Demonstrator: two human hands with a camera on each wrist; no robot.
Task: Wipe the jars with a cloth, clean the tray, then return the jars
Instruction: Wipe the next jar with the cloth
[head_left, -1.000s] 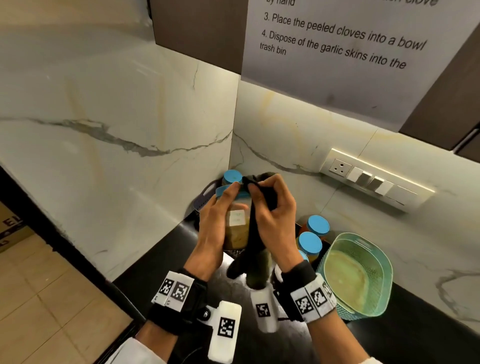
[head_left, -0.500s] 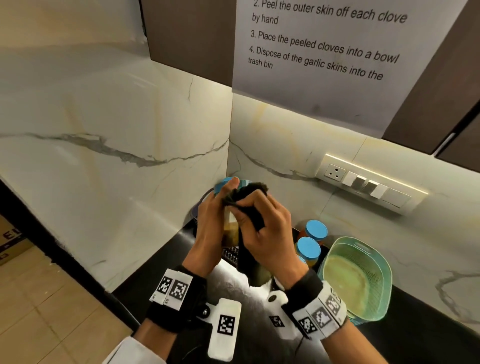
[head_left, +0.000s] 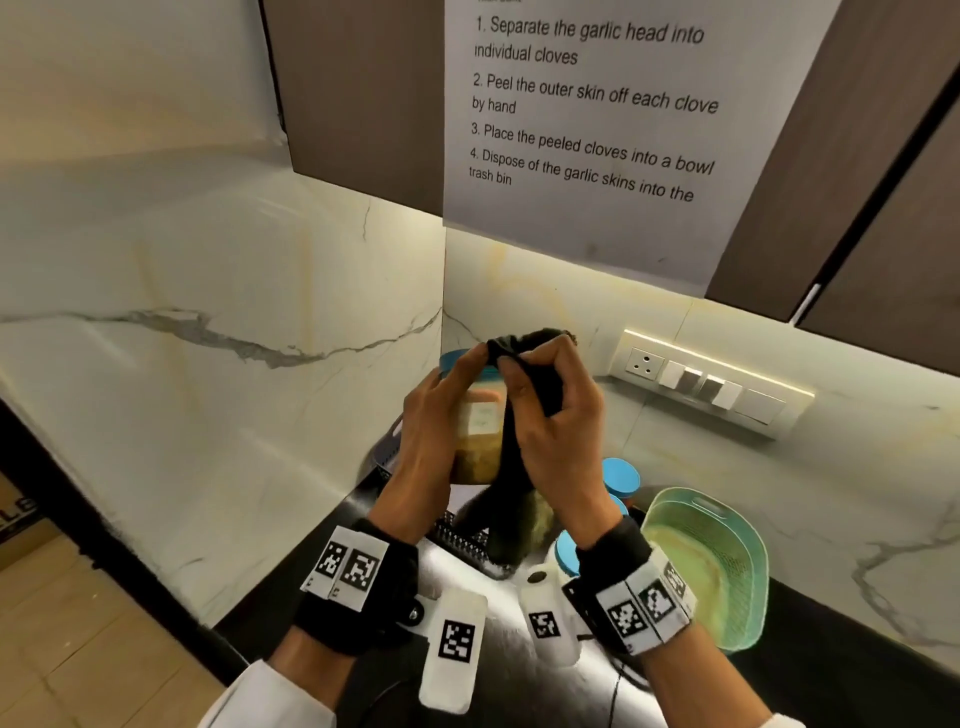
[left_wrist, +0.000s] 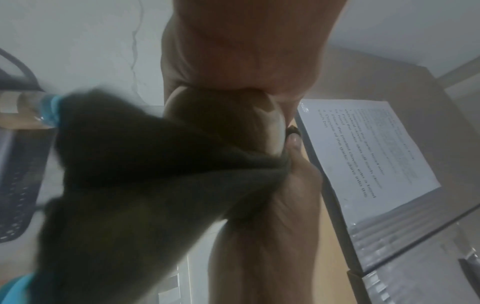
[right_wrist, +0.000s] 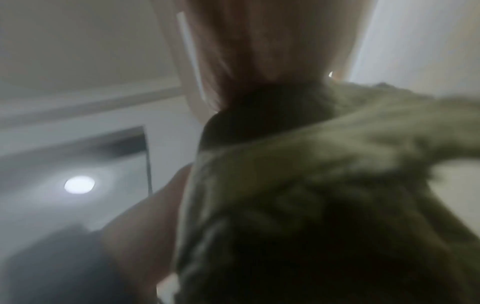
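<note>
Glass shows between the two hands: a jar (head_left: 478, 436) with a blue lid and a pale label, part full of something tan, is held up in the air above the dark bench (head_left: 291, 592), in front of the marble corner. The left hand (head_left: 434, 441) wraps round the jar's left side, fingers curled on it with the tips up by the lid. The right hand (head_left: 558, 436) is bunched tight on a dark cloth (head_left: 519, 467), pressing it against the jar's right side and over the top of the lid; the rest of the cloth hangs down below the jar. From the left wrist the cloth (left_wrist: 145, 174) fills most of the view, and the right wrist picture is too blurred to add anything beyond cloth (right_wrist: 311, 185) and palm.

Below the hands, a dark slotted tray (head_left: 462, 540) sits on the bench, mostly hidden. Just right of it stand more blue-lidded jars (head_left: 621, 475), close together. Beside those is a pale green basket (head_left: 748, 566). On the wall behind is a switch panel (head_left: 706, 384), and above it a printed sheet (head_left: 587, 130) of garlic-peeling steps hangs from the brown cabinet (head_left: 358, 93).
</note>
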